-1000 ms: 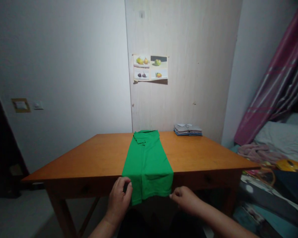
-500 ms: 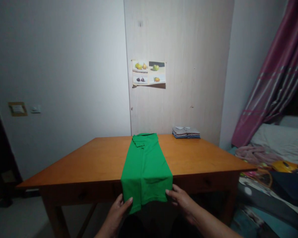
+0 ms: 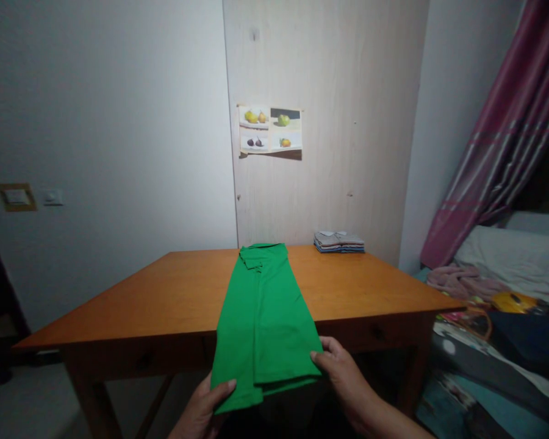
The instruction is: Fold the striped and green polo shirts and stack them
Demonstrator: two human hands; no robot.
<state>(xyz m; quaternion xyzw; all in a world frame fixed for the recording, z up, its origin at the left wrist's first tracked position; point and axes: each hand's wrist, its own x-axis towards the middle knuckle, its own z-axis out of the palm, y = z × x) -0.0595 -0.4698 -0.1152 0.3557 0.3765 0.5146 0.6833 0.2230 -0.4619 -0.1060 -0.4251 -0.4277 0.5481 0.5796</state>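
Observation:
A green shirt, folded into a long narrow strip, lies down the middle of a wooden table, its collar end at the far edge. Its near end is lifted off the table's front edge. My left hand grips the near left corner from underneath, thumb on top of the cloth. At the near right corner my right hand has its fingers closed round the hem.
A stack of folded shirts sits at the table's far right corner. A picture of fruit hangs on the wooden wall panel behind. A bed with clothes and bags stands to the right, beside a striped curtain.
Both hands have shifted from pinching the hanging hem to gripping under it and have raised the shirt's near end level with the table top.

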